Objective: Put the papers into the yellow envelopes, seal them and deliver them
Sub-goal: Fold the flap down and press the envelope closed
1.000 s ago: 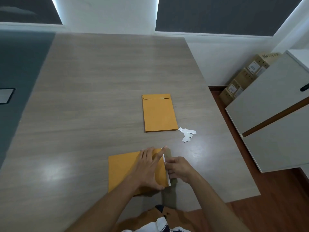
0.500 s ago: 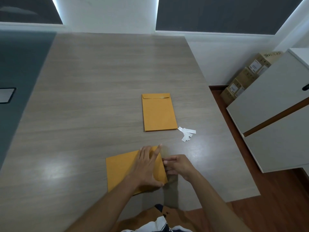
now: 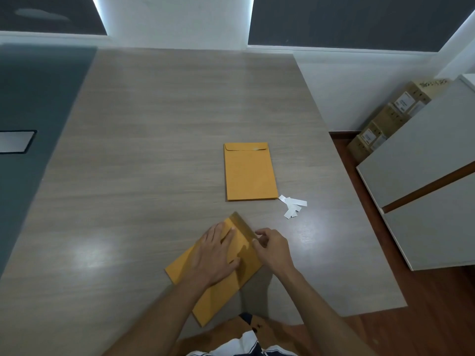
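Observation:
A yellow envelope (image 3: 185, 271) lies slanted near the table's front edge, its flap end (image 3: 244, 224) pointing away to the right. My left hand (image 3: 216, 255) presses flat on it with straight fingers. My right hand (image 3: 273, 249) is at the flap end, fingers curled and pinching the flap's edge. A second yellow envelope (image 3: 249, 173) lies flat with its flap folded down, further back on the table. No loose papers are visible.
Several white peel-off strips (image 3: 293, 205) lie just right of the far envelope. The wooden table (image 3: 144, 140) ends close at the right; a white cabinet (image 3: 431, 181) and stacked cardboard boxes (image 3: 385, 119) stand beyond it.
The near envelope has turned counter-clockwise, its flap end now pointing away. The white strip along its flap is gone from view. My right hand has shifted up along the flap.

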Available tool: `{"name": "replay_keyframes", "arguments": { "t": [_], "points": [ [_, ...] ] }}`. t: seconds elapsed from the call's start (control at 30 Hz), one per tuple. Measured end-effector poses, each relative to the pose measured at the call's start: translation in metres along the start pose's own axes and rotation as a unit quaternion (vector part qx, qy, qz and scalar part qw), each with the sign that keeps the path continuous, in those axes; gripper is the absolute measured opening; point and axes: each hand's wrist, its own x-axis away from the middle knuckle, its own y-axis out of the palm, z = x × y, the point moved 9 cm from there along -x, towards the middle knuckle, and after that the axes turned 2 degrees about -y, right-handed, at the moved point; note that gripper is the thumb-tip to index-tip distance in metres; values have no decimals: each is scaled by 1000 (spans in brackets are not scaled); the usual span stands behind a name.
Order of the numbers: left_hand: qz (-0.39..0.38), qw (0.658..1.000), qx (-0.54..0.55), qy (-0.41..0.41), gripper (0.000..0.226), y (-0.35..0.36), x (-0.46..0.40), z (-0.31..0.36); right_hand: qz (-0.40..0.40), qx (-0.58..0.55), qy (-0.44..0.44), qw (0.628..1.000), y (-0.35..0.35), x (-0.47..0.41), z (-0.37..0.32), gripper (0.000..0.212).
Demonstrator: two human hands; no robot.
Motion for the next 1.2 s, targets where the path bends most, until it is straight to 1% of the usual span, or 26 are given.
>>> {"name": "replay_keyframes", "arguments": {
  "t": [0.03, 0.1, 0.17, 0.2, 0.23, 0.27, 0.33, 0.4, 0.47, 0.53, 0.6, 0.7, 0.8, 0.93, 1.1, 1.2],
  "points": [
    [5, 1000, 14, -2, 81, -3, -1, -1, 4, 16, -31, 999, 3, 3, -6, 31],
    [20, 995, 100, -21, 70, -12, -4, -8, -10, 63, -96, 993, 17, 11, -16, 30],
    [65, 975, 201, -67, 57, -27, -4, -23, -25, 143, -148, 978, 32, 22, -21, 30],
    [90, 966, 227, -82, 52, -34, -4, -29, -16, 188, -173, 967, 36, 27, -24, 30],
    [107, 963, 230, -86, 51, -39, -4, -30, -1, 215, -202, 956, 38, 32, -28, 30],
    [114, 967, 217, -71, 52, -42, -6, -27, 16, 237, -228, 944, 38, 35, -32, 32],
    [102, 982, 159, 13, 57, -41, -13, -7, 38, 270, -278, 921, 40, 39, -42, 29],
    [52, 993, 48, 97, 57, -28, -15, 14, 43, 299, -307, 902, 45, 41, -46, 27],
    [-5, 992, -43, 118, 57, -16, -14, 17, 33, 314, -299, 900, 50, 39, -42, 41],
    [-42, 988, -84, 123, 60, -9, -12, 10, 13, 299, -278, 913, 53, 36, -38, 60],
    [-56, 983, -111, 138, 62, -4, -12, 4, 2, 285, -258, 923, 54, 33, -36, 68],
    [-73, 983, -100, 138, 77, 1, -12, -3, -26, 304, -222, 926, 58, 33, -28, 54],
    [-65, 982, -108, 139, 75, 3, -13, -3, -44, 309, -181, 933, 61, 33, -14, 61],
    [-50, 984, -103, 136, 70, 4, -13, -7, -14, 305, -203, 930, 56, 36, 0, 54],
    [-52, 985, -91, 133, 68, 5, -15, -8, 56, 322, -253, 911, 36, 61, 33, 47],
    [-57, 985, -94, 132, 69, 5, -14, -7, 65, 335, -243, 908, 34, 70, 45, 44]
  ]
}}
